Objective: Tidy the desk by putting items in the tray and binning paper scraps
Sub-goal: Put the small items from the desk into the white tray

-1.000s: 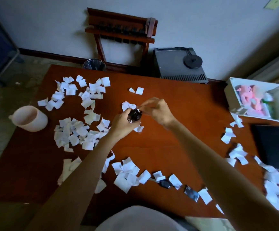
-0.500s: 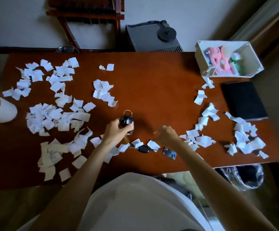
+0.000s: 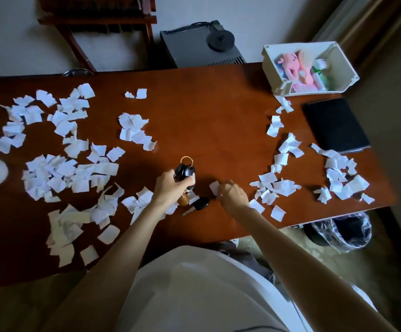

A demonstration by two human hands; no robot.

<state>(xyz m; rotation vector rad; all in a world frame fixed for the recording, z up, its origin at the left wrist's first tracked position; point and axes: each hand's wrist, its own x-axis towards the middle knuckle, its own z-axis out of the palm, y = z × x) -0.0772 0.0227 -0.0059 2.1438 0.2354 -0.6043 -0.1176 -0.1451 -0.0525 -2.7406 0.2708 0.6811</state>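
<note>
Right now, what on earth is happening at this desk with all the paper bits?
A person is tidying a desk. Their left hand grips a bunch of keys with a black fob. The right hand pinches a paper scrap beside a black key lying on the desk. Many white scraps litter it. The tray sits at the far right corner, the bin on the floor.

Person is wearing a pale off-white garment (image 3: 194, 291), loose and softly creased, showing just below the tabletop's (image 3: 218, 121) near edge. Left forearm (image 3: 127, 236) and right forearm (image 3: 278, 240) are showing bare, crossing that edge.
</note>
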